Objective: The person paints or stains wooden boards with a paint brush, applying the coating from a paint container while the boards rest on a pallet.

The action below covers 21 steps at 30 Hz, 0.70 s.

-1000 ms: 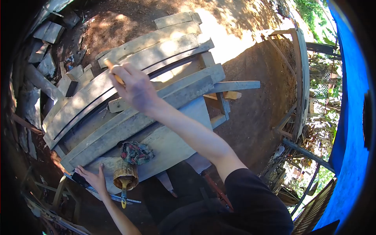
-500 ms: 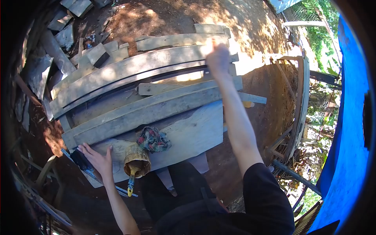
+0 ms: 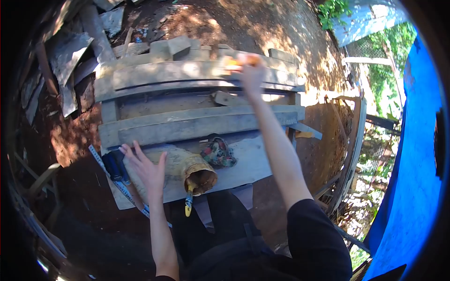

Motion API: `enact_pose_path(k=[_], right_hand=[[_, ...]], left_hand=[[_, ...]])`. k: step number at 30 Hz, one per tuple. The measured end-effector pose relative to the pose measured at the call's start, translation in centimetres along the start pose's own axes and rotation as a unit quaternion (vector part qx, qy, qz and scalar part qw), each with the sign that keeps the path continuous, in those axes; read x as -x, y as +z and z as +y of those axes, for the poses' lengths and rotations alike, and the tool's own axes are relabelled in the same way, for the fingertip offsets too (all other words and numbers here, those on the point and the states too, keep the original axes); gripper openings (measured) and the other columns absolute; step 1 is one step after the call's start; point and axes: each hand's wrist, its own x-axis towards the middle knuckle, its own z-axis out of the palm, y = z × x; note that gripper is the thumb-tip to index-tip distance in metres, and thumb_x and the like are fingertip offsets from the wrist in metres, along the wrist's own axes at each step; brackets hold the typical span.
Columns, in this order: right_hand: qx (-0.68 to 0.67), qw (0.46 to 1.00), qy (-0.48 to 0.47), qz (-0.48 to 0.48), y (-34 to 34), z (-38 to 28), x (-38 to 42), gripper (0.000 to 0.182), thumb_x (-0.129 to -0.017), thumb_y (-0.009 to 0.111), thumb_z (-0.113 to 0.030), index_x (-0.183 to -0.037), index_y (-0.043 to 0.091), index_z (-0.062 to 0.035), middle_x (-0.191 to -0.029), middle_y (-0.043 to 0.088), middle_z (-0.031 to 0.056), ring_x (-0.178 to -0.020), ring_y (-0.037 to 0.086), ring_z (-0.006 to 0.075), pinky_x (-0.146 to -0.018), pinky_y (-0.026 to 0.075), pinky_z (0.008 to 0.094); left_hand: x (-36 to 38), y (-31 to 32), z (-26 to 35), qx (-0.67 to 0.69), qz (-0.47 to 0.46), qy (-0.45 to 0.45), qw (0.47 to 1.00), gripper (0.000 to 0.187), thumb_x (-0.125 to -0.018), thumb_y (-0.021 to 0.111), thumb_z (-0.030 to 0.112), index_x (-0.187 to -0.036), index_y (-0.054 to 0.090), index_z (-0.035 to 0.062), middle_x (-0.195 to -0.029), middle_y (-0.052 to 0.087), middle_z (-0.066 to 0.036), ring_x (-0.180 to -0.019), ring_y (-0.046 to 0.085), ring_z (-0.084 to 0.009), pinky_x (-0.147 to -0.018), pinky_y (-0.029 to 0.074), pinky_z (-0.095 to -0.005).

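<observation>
My right hand is closed on an orange object over the far wooden plank. Motion smears that object, so its kind does not show. My left hand has its fingers spread beside the near plank, above a pale board. To its right is a tan, round container with its mouth towards me. A paintbrush with a yellow handle end sticks out of it. A crumpled patterned rag lies beside the container.
A white-and-blue measuring strip and dark-handled tools lie at the board's left edge. Offcuts sit behind the far plank. Scrap sheets are piled at left. A blue tarp hangs at right.
My right hand has moved left along the far plank, and the orange object now shows. My left hand stays spread near the near plank's left end. The camera view has turned.
</observation>
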Motion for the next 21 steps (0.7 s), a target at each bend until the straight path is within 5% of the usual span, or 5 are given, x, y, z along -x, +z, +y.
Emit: enact_pose_path(k=[4, 6, 11, 16, 21], right_hand=[[0.215, 0.919, -0.103, 0.316, -17.3, 8.6, -6.8, 0.014, -0.1, 0.063, -0.013, -0.1, 0.061, 0.0012, -0.079, 0.071, 0.0126, -0.069, 0.072, 0.0239, -0.059, 0.058, 0.0317], [0.391, 0.872, -0.073, 0.284, -16.2, 5.3, -5.7, 0.014, -0.098, 0.063, -0.013, -0.101, 0.062, 0.0005, -0.079, 0.07, 0.0141, -0.07, 0.07, 0.0236, -0.063, 0.058, 0.036], [0.367, 0.858, -0.357, 0.04, 9.0, -2.3, 1.1, 0.021, -0.099, 0.058, -0.019, -0.101, 0.07, -0.0013, -0.07, 0.065, 0.0223, -0.066, 0.068, 0.0358, -0.062, 0.052, 0.0451], [-0.029, 0.934, -0.303, -0.19, 28.3, -11.8, 8.8, 0.014, -0.099, 0.059, -0.011, -0.102, 0.069, -0.0025, -0.07, 0.068, 0.0148, -0.067, 0.072, 0.0269, -0.062, 0.056, 0.0379], [0.254, 0.874, -0.404, -0.09, 27.9, -13.3, 4.0, 0.015, -0.097, 0.06, -0.013, -0.104, 0.068, -0.002, -0.084, 0.069, 0.0205, -0.071, 0.072, 0.0334, -0.065, 0.058, 0.0426]], left_hand=[[0.3, -2.5, 0.8, 0.248, 0.048, -0.062, 0.966, 0.07, -0.091, 0.079, 0.019, -0.149, 0.046, 0.0006, -0.158, 0.036, -0.02, -0.155, 0.022, -0.0397, -0.124, 0.026, -0.0501], [0.8, -3.3, 0.4, 0.259, 0.092, -0.028, 0.961, 0.036, -0.093, 0.075, 0.012, -0.125, 0.066, -0.0011, -0.134, 0.057, -0.015, -0.137, 0.047, -0.036, -0.115, 0.035, -0.0476], [0.8, -4.3, 0.7, 0.346, 0.06, -0.095, 0.932, 0.01, -0.094, 0.07, 0.003, -0.104, 0.071, 0.001, -0.104, 0.065, -0.009, -0.093, 0.061, -0.0244, -0.084, 0.048, -0.0387], [0.1, -5.8, -0.5, 0.435, -0.025, -0.192, 0.879, 0.015, -0.097, 0.067, -0.001, -0.11, 0.072, 0.0025, -0.093, 0.061, -0.006, -0.079, 0.058, -0.0154, -0.071, 0.048, -0.0305], [-0.6, -7.1, -2.5, 0.397, 0.089, -0.116, 0.906, 0.009, -0.095, 0.071, 0.004, -0.104, 0.072, 0.0026, -0.086, 0.064, -0.005, -0.075, 0.059, -0.015, -0.068, 0.048, -0.0292]])
